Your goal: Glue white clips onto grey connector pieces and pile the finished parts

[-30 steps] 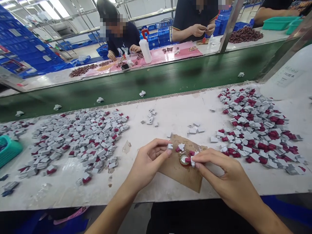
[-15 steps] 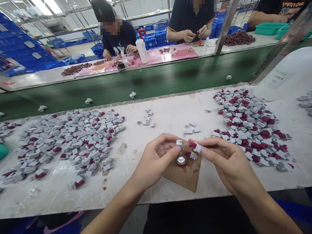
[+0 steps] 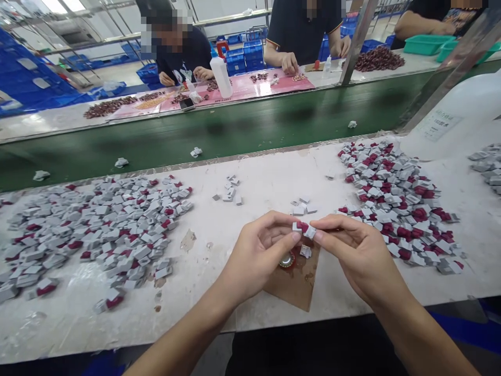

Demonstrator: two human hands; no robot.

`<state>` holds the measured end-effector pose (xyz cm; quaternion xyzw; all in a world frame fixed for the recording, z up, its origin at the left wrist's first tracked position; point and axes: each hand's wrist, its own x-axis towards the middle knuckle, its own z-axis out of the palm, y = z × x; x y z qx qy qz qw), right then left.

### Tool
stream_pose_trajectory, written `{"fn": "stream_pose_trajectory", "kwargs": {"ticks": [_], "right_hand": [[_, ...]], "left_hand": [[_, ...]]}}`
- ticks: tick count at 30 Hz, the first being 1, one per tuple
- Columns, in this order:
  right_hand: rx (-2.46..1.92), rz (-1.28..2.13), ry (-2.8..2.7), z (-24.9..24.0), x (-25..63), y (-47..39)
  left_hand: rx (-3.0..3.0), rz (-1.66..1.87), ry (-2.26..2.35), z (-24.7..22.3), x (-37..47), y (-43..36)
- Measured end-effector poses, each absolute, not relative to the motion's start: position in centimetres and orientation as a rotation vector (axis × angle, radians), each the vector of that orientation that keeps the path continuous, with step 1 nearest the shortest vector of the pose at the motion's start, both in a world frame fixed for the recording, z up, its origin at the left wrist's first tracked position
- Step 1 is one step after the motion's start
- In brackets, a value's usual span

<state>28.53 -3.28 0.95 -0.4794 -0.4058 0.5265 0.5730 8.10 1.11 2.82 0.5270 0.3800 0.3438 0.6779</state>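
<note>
Between thumb and fingers, my left hand (image 3: 260,250) pinches a small light grey plastic block (image 3: 296,227). My right hand (image 3: 354,248) grips a grey and dark red plastic piece (image 3: 309,230), its red end against the grey block. Both hands are closed, fingertips close together above a brown board (image 3: 291,290). On that board lie a bottle cap (image 3: 287,260), partly covered by my left hand, and another small grey piece (image 3: 306,251). Several loose grey blocks (image 3: 301,208) lie just beyond my hands.
A wide heap of grey and red pieces (image 3: 97,230) spreads at left, another heap (image 3: 399,203) at right. Behind the right heap stands a large white jug (image 3: 454,120). A green conveyor belt (image 3: 242,136) carries several pieces; co-workers sit beyond it, near a white bottle (image 3: 221,77).
My hands have come together, bringing the red end of the right piece against the left block. Pieces on the belt appear further left, and the view has shifted slightly.
</note>
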Motion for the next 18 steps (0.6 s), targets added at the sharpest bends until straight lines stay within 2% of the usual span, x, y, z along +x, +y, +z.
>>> {"fn": "stream_pose_trajectory", "kwargs": {"ticks": [6, 10, 13, 15, 18], "right_hand": [[-1.162, 1.311, -1.098, 2.6, 29.5, -1.6], [-1.276, 1.213, -1.276, 3.5, 30.4, 1.9], [-1.551, 0.814, -1.502, 4.0, 32.3, 7.2], [-1.74, 0.466, -1.55, 4.2, 34.2, 11.7], [-1.87, 0.265, -1.558, 4.3, 37.2, 18.6]], "left_hand": [[1.355, 0.771, 0.859, 3.4, 8.2, 2.5], [1.705, 0.73, 0.888, 4.1, 8.9, 7.4], [1.998, 0.733, 1.182, 4.4, 10.0, 13.5], [1.988, 0.708, 1.459, 4.1, 10.8, 17.8], [1.902, 0.68, 1.663, 3.3, 11.9, 23.5]]}}
